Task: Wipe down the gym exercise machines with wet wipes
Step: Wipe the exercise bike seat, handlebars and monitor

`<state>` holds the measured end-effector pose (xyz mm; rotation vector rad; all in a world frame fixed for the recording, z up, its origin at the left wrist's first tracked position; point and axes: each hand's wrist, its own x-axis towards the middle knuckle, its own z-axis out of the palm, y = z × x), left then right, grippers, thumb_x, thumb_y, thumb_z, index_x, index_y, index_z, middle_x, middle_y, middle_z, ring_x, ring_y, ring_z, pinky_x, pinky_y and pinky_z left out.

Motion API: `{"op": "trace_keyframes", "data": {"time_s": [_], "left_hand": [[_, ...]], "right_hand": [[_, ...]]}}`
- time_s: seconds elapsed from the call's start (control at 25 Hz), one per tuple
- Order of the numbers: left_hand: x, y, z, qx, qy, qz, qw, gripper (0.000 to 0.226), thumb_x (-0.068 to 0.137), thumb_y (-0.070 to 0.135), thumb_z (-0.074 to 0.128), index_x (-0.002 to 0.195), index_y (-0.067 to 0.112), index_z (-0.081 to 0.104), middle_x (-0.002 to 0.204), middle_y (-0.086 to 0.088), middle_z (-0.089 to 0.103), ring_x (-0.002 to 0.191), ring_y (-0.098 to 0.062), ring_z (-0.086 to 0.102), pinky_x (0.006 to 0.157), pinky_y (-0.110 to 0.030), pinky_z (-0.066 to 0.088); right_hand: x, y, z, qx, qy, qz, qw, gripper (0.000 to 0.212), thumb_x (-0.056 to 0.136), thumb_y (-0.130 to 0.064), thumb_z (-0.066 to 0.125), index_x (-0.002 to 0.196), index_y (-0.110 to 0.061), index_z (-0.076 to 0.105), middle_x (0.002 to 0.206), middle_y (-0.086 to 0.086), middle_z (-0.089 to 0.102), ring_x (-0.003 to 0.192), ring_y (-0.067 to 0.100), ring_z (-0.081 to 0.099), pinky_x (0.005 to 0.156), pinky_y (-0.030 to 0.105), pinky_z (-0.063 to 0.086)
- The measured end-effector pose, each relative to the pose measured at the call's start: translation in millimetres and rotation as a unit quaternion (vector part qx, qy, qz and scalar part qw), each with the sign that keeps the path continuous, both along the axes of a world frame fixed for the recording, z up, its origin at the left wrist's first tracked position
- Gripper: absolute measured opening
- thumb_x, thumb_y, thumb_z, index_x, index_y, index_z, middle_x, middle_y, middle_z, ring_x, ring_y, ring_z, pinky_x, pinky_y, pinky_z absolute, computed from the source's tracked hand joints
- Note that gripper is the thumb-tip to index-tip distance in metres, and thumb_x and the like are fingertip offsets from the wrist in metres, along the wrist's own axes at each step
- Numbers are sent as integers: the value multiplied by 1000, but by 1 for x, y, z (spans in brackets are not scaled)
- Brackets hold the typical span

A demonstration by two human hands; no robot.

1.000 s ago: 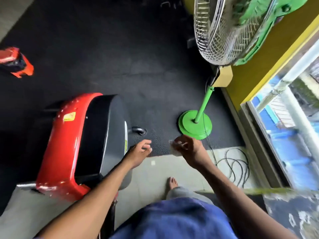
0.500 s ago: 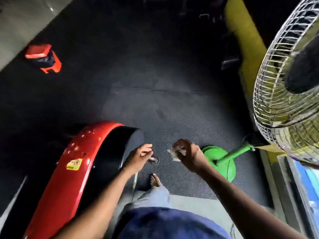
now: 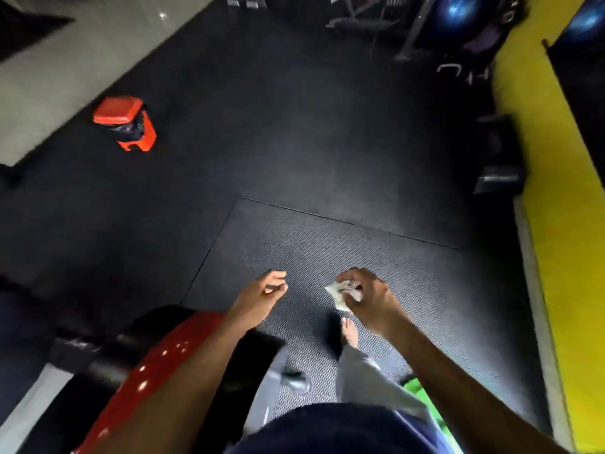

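1. The right hand (image 3: 366,299) was held out over the dark rubber floor mat (image 3: 327,158), its fingers curled around a crumpled white wet wipe (image 3: 339,294); one corner of the wipe stuck out to the left of the knuckles.
2. The left hand (image 3: 262,298) hung in the air just beside it, apart from the wipe, fingers loosely curled with the thumb near the forefinger, holding nothing.
3. A red and black exercise machine (image 3: 157,381) stood at the near left edge of the mat, under the left forearm; neither hand touched it.
4. A bare foot (image 3: 349,332) rested on the textured mat below the right hand, with a grey trouser leg (image 3: 370,378) above it.
5. A green patch (image 3: 417,391) showed beside that leg, partly hidden by the right arm; what it was could not be told.
6. A red bin with a black liner (image 3: 126,124) sat near the far left edge of the mat, well apart from the hands.
7. A yellow wall (image 3: 556,224) ran along the mat's right edge.
8. Blurred dark gym equipment (image 3: 425,24) stood at the far right corner.
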<state>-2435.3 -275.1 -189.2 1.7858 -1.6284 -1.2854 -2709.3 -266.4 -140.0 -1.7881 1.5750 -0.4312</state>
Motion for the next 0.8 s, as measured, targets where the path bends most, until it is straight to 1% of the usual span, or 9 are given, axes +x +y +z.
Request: {"op": "trace_keyframes", "data": {"time_s": [0.12,0.2,0.24,0.32,0.4,0.52,0.6,0.72,0.8], "left_hand": [[1,-69,-6,5,-14,35,999,29,104,26,62,133,26,63,116,15,69,93,8,64,75,-1,46],[7,-106,0,16,-31,62,997,28,105,28,61,133,29,62,105,16,69,79,3,63,65,-6,47],[15,-131,3,13,-39,79,996,26,105,31,61,131,31,63,99,15,69,76,0,64,65,-15,51],[28,-154,14,0,-42,113,993,23,103,38,61,125,37,65,100,14,71,85,-6,69,74,-31,57],[50,-191,23,-3,-28,201,979,20,104,32,60,122,37,66,108,13,71,94,-5,68,79,-28,56],[87,-220,27,5,-12,276,961,25,105,17,60,124,34,63,112,14,69,100,5,64,84,-13,51],[121,-236,18,14,-9,324,946,26,104,18,63,121,38,63,113,15,69,105,2,65,91,-17,50],[170,-262,3,19,-1,378,925,25,103,20,65,117,41,63,111,19,70,104,3,66,90,-18,49],[212,-283,3,27,0,408,913,25,102,19,65,113,42,64,103,24,73,97,11,66,88,-19,50]], "right_hand": [[-2,-96,-3,-4,-15,44,999,30,92,-13,71,120,-23,64,122,0,63,100,14,64,81,27,60],[-1,-153,0,-5,-27,65,997,28,91,-14,71,117,-21,65,117,0,66,95,11,65,75,21,58],[2,-187,1,-5,-22,83,996,26,91,-14,71,116,-20,66,114,-2,67,91,9,65,69,14,54],[8,-224,3,-13,-22,104,994,22,92,-13,69,114,-20,67,110,-4,69,87,6,66,61,9,49],[34,-290,1,-12,-31,150,988,19,93,-12,69,110,-21,67,108,-2,72,89,10,69,61,8,51],[99,-364,6,-23,-40,221,974,13,92,-17,73,104,-20,67,106,-4,73,90,11,70,61,8,51],[149,-402,7,-18,-49,262,964,15,92,-25,75,102,-21,65,99,-11,70,86,5,68,57,8,49],[222,-456,3,-5,-50,318,947,16,92,-32,75,99,-26,61,92,-21,65,82,-8,62,58,8,47],[278,-493,3,3,-51,342,938,16,93,-33,74,99,-28,60,92,-19,67,82,-4,64,64,18,53]]}}
